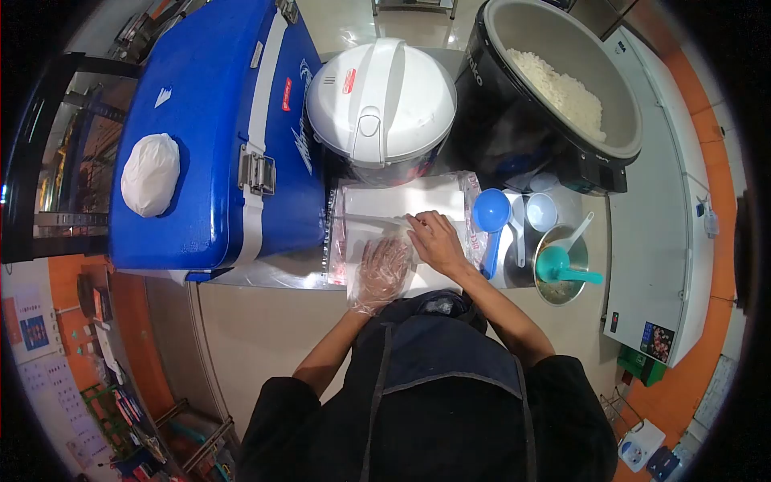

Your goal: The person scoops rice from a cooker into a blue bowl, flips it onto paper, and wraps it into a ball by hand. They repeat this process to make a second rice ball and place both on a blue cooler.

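Note:
My left hand [383, 271] wears a clear plastic glove and lies spread over white paper sheets [401, 201] at the table's front. Bare, my right hand [436, 241] is just beside it, its fingertips at the loose clear plastic near the gloved fingers. Whether those fingertips pinch the plastic is too small to tell. Clear wrapping with red print [336, 257] shows around the paper stack. To the right lie a blue scoop [491, 210], a whitish spoon [519, 233] and a small white cup [541, 211].
A blue cooler box [201, 201] bearing a white bag [150, 175] stands left. Behind the paper is a white-lidded rice cooker [381, 104]. A large open black pot [506, 120] holds rice [562, 88]. At right, a metal bowl [560, 299] contains a teal scoop [554, 263].

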